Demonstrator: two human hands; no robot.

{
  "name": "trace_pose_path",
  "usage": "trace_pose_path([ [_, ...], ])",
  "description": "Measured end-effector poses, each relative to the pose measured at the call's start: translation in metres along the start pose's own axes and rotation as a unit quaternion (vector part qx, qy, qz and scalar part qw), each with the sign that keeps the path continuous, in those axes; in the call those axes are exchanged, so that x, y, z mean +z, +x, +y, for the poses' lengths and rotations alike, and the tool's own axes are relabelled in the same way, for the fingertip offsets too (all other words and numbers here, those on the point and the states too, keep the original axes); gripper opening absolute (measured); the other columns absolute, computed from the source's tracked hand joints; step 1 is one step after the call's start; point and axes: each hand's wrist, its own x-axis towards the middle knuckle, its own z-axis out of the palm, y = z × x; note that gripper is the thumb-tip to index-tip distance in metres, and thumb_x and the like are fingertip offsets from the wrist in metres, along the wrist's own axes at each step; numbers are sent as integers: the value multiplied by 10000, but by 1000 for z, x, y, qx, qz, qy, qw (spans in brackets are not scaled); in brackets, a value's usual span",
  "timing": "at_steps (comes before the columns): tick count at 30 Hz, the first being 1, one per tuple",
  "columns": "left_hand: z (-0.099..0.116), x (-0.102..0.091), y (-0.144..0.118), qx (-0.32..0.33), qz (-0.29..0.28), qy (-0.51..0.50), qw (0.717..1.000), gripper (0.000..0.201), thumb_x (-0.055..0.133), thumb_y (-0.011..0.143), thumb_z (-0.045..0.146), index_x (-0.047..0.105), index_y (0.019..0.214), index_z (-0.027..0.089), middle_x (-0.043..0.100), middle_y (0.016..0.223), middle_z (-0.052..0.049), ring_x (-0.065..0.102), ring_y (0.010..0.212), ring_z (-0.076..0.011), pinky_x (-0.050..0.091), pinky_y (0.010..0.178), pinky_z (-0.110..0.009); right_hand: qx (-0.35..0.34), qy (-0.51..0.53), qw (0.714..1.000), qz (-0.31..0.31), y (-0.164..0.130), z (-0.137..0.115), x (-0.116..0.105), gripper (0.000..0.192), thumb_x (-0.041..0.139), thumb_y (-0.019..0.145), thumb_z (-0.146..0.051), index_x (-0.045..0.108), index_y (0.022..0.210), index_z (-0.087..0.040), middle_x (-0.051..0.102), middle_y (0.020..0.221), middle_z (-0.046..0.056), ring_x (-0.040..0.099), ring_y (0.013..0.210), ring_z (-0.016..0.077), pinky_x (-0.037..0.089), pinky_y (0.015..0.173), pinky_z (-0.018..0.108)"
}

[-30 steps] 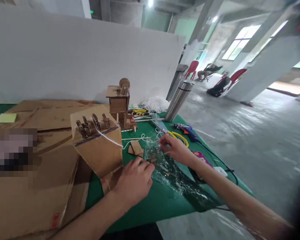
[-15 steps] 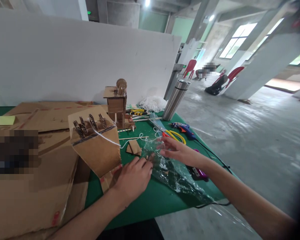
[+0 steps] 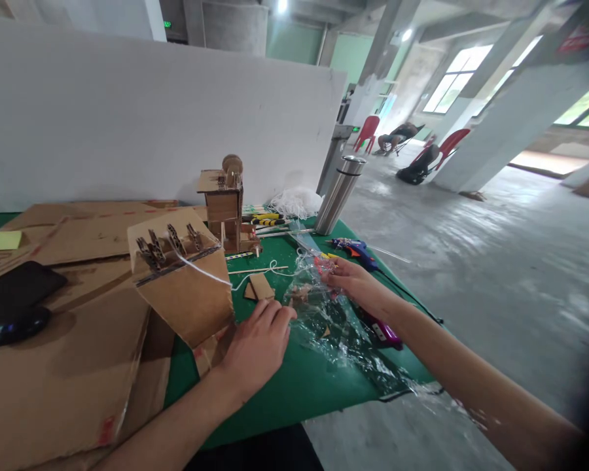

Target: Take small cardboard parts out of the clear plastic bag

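Note:
A crumpled clear plastic bag [image 3: 341, 343] with small cardboard scraps [image 3: 300, 293] in it lies on the green table. My right hand [image 3: 360, 288] pinches its upper part, in front of the scissors' yellow and red handles. At the bag's left edge is my left hand [image 3: 260, 340], fingers curled and closed on the plastic; its fingertips are partly hidden. Just beyond that hand lie small flat cardboard pieces [image 3: 262, 286]. To its left stands an angled cardboard structure [image 3: 189, 297] with corrugated tabs and a white string [image 3: 203, 271].
A steel flask [image 3: 340, 196], a blue glue gun [image 3: 358, 252] with its cord, and a purple object [image 3: 385, 331] are on the right. Behind stand a cardboard tower [image 3: 223, 212] and yellow-black pliers [image 3: 267, 219]. Cardboard sheets [image 3: 93, 366] cover the left. A person [image 3: 397, 137] sits far off.
My right hand has closed from spread fingers onto the plastic bag and lifted its upper part over the scissors. My left hand stays near the same place. The view has shifted slightly.

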Motion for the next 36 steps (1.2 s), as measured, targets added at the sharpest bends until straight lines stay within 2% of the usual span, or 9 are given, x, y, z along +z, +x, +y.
trace_pose_path([
  [6,0,-3,0,-23,-62,5,998,151,555,915,89,597,956,229,603,956,-10,563,963,-197,464,637,-287,-14,-44,999,28,6,11,-2,511,752,676,-481,544,1059,-213,619,794,-2,584,655,165,517,606,326],
  [10,2,-4,-1,-40,-97,32,994,175,555,910,71,620,926,232,594,930,-15,564,936,-185,423,571,-280,-31,-108,991,68,-6,4,-8,637,754,694,-453,496,1233,-232,627,1161,102,627,927,256,532,820,435],
  [13,1,-3,-1,-40,-111,35,992,186,548,912,60,619,909,231,593,939,-12,565,933,-177,425,597,-278,-127,-243,955,113,-27,-13,-12,473,627,815,-451,537,1220,-225,586,1266,124,571,1113,310,458,974,512],
  [17,0,0,-1,-32,-115,15,993,130,530,953,138,609,889,219,594,948,-19,555,947,-181,452,682,-281,-174,-382,907,36,-56,-28,-12,275,535,889,-400,620,1114,-266,632,1212,91,602,1105,304,461,996,511],
  [22,1,-1,1,-34,-127,7,991,120,528,963,175,609,882,210,608,962,-26,550,960,-192,448,708,-291,-142,-474,868,28,-61,-14,-10,655,585,834,-328,392,1460,-334,526,1375,104,600,1116,325,488,955,531],
  [26,2,-5,1,-56,-141,10,988,119,537,952,148,614,898,221,623,962,-18,563,947,-186,422,655,-284,-101,-424,900,19,-52,-8,-7,588,532,870,-341,431,1449,-310,684,1063,78,659,821,254,549,781,457],
  [28,2,-6,1,-66,-143,13,987,121,535,952,146,614,918,231,625,953,-12,570,934,-185,414,636,-285,-111,-377,920,9,-52,-9,-4,550,512,891,-355,449,1435,-307,692,1046,64,650,755,216,557,731,415],
  [32,2,-5,3,-63,-148,17,987,126,500,967,144,601,967,220,628,974,-21,575,952,-191,439,684,-293,-152,-357,922,-13,-56,-16,3,620,519,900,-304,345,1493,-350,654,1232,65,660,776,188,570,778,414],
  [36,2,-5,4,-63,-150,16,987,121,503,961,133,590,959,217,623,983,-17,574,972,-190,451,700,-288,-190,-370,907,-58,-58,-20,12,444,482,930,-283,538,1361,-371,666,1254,32,683,969,232,557,897,460],
])
